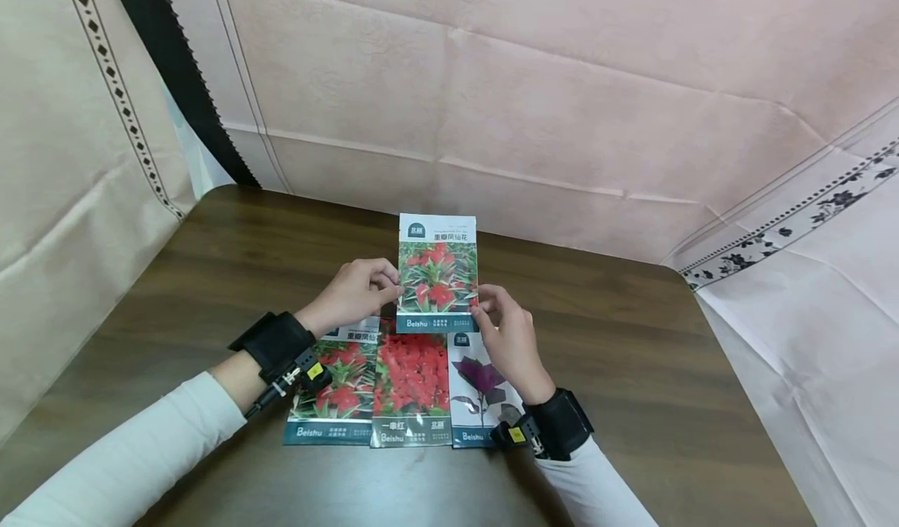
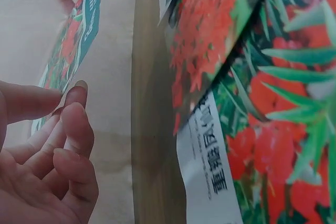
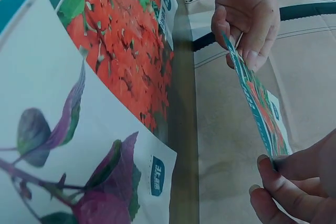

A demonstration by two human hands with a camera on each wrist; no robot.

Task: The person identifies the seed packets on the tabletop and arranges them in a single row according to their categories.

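Both hands hold up one seed packet (image 1: 438,277) printed with red flowers and green leaves, raised over the row of packets. My left hand (image 1: 357,293) pinches its left edge between thumb and fingers. At the opposite edge, my right hand (image 1: 514,340) pinches it the same way. In the right wrist view the held packet (image 3: 260,106) is seen almost edge-on between the two hands. Below lie a matching red-flower packet (image 1: 335,386), a packet full of red blossoms (image 1: 412,379) and a white packet with a purple plant (image 1: 477,390), side by side. The wrists partly cover the outer two.
The packets lie on a dark brown wooden table (image 1: 632,371) with rounded far corners. Pale patterned cloth (image 1: 534,105) hangs behind it and at both sides. A black strip (image 1: 182,82) runs down the cloth at the back left.
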